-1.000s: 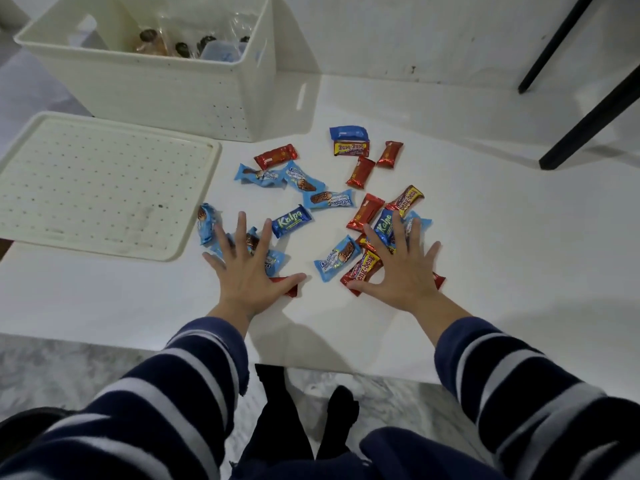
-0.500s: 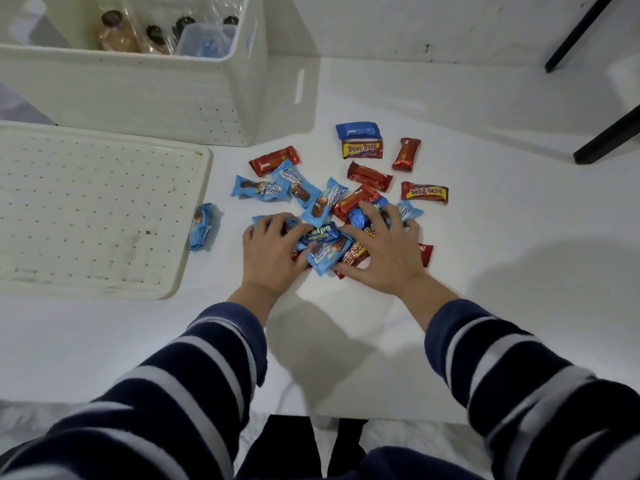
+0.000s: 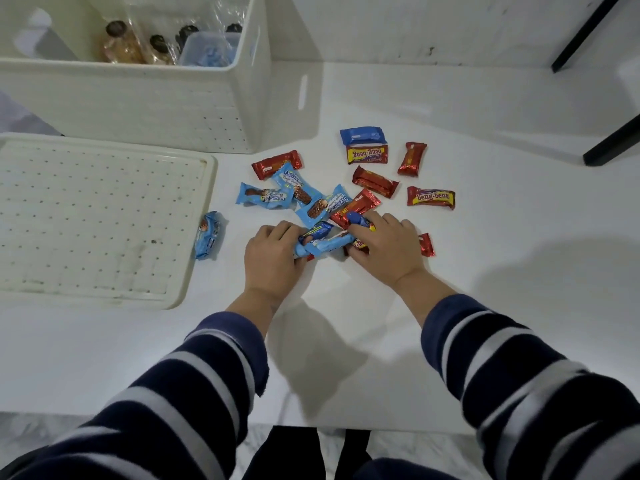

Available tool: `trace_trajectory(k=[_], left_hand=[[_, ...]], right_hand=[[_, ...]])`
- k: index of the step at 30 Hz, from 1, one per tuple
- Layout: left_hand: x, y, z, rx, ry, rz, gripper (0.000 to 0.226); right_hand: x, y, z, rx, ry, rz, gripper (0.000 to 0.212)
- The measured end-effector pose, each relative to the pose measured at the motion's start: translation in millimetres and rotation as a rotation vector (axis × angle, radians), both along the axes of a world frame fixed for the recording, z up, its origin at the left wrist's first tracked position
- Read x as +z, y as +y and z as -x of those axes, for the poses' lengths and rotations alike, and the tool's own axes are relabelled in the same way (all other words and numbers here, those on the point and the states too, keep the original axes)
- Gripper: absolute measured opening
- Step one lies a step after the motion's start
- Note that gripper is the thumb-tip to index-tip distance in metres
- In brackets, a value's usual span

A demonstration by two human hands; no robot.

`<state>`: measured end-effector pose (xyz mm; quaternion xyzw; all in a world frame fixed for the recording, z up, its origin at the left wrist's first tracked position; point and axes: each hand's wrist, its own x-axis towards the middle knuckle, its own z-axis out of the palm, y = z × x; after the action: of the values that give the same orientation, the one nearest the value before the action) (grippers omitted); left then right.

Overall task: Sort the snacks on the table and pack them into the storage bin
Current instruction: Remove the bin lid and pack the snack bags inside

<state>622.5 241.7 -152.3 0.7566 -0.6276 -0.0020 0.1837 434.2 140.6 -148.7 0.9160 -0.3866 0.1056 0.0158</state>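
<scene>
Head view: I am looking down at a white table [image 3: 519, 271] where small wrapped snacks [image 3: 367, 188] are lying scattered, blue ones toward the left, red ones toward the right. My left hand [image 3: 273, 258] is curling around a bunch of blue wrappers [image 3: 322, 242], and my right hand [image 3: 384, 247] is cupping over red and dark blue ones, fingers bent and pressing them together. The storage bin [image 3: 138, 102] is standing at the far left, its lid [image 3: 97, 220] lying flat in front of it; one blue snack [image 3: 207, 235] is resting against the lid's edge.

I am judging these packets light, crinkly and slippery, so they are likely to slide out of a loose handful; scooping from underneath or pinching the sealed ends looks safer.

My palms are hiding several packets, so I cannot count them. The bin's contents are blurry behind clear plastic.
</scene>
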Motion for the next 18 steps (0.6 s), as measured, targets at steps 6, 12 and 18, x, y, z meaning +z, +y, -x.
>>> trace_trajectory(k=[6,12,18], left_hand=[[15,12,3,0.158,0.150,0.008,0.021],[51,21,11,0.276,0.211,0.105,0.018],[95,39,13,0.389,0.241,0.214,0.020]], right_hand=[[15,7,11,0.009,-0.060,-0.047,0.021],[43,13,21,-0.024,-0.144,0.034,0.031],[98,14,11,-0.098,-0.250,-0.012,0.028]])
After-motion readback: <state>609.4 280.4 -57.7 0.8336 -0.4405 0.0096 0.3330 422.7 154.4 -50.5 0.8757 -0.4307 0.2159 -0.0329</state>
